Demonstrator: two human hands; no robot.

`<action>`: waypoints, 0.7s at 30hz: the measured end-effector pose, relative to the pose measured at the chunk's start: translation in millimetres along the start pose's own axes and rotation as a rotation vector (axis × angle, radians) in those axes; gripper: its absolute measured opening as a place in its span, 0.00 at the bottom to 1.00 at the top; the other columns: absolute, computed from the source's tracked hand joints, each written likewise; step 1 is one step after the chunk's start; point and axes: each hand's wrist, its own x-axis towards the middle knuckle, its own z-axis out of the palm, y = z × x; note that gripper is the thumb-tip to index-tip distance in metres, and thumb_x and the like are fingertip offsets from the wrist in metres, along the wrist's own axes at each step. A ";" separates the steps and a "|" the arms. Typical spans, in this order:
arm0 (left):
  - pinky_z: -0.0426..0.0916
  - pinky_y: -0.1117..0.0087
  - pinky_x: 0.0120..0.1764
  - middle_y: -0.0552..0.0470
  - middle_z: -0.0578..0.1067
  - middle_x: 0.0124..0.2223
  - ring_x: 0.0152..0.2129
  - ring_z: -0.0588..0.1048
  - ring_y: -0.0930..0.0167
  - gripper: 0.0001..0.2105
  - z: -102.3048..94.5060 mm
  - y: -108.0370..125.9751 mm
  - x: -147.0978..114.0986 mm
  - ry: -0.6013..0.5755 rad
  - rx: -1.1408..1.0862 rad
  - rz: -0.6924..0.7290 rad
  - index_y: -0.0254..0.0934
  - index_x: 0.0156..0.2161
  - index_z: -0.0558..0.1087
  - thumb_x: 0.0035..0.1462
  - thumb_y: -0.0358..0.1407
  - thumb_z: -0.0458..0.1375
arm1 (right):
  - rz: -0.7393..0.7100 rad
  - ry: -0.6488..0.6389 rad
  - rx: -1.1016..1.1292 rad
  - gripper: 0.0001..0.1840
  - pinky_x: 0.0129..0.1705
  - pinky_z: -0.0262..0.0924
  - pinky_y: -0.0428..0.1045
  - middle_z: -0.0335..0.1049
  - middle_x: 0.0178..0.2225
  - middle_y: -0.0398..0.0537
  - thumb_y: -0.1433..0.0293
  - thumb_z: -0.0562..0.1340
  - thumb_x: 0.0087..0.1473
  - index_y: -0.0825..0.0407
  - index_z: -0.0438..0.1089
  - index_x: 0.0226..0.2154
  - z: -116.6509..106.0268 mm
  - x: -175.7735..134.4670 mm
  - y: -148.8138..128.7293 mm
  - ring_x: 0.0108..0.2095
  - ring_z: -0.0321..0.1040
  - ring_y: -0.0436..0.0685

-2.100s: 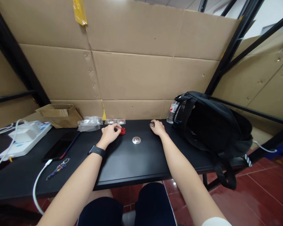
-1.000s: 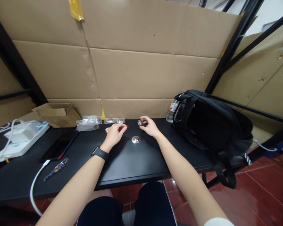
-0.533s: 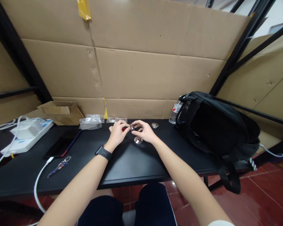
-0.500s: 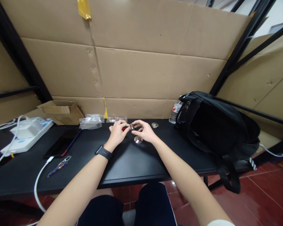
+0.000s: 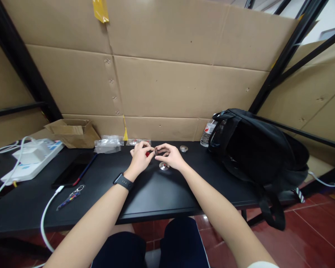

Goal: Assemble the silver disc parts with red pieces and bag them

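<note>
At the middle of the black table [image 5: 167, 193], my two hands meet fingertip to fingertip. A small dark round metal disc [image 5: 156, 151], seen nearly edge-on, is between them. My right hand [image 5: 170, 155] pinches it with thumb and fingers. My left hand [image 5: 141, 155], with a dark watch on the wrist, is closed around a small red piece [image 5: 147, 153], its fingertips touching the disc; the red piece's kind is too small to tell. Just below my right hand lies a shiny metal disc [image 5: 164, 166] with a raised, reddish centre. Farther right, another metal disc [image 5: 183, 148] rests on the table.
Behind my left hand lie clear plastic packets [image 5: 109, 143] and a brown paper bag [image 5: 74, 134]. Leftward are a black phone [image 5: 72, 171], a keychain [image 5: 70, 198] and a white power strip [image 5: 33, 167]. A water bottle [image 5: 206, 134] and a black backpack [image 5: 262, 149] stand right.
The disc between my hands has turned slightly and shows narrower. The fingers of my right hand have shifted a little around it. The things on the table stay put.
</note>
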 end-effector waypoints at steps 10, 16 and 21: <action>0.67 0.63 0.49 0.50 0.74 0.45 0.44 0.73 0.65 0.08 16.2 -13.7 2.8 -0.097 -0.321 -0.073 0.42 0.36 0.79 0.61 0.40 0.57 | -0.024 0.053 0.051 0.22 0.37 0.69 0.48 0.76 0.49 0.52 0.64 0.75 0.40 0.50 0.69 0.37 3.3 -1.4 -3.4 0.45 0.78 0.60; 0.68 0.63 0.47 0.50 0.75 0.44 0.43 0.73 0.65 0.07 17.1 -16.9 3.2 -0.133 -0.295 -0.120 0.43 0.35 0.80 0.59 0.38 0.59 | -0.041 0.057 -0.030 0.19 0.42 0.69 0.51 0.76 0.51 0.53 0.64 0.75 0.42 0.49 0.69 0.36 2.6 -1.7 -5.8 0.47 0.76 0.61; 0.65 0.58 0.49 0.50 0.73 0.46 0.48 0.71 0.61 0.06 9.8 -4.0 -0.1 -0.062 -0.119 -0.102 0.44 0.38 0.80 0.59 0.38 0.60 | -0.017 0.032 -0.001 0.20 0.41 0.69 0.50 0.77 0.48 0.52 0.62 0.75 0.41 0.50 0.71 0.36 1.0 -0.5 -0.8 0.45 0.77 0.59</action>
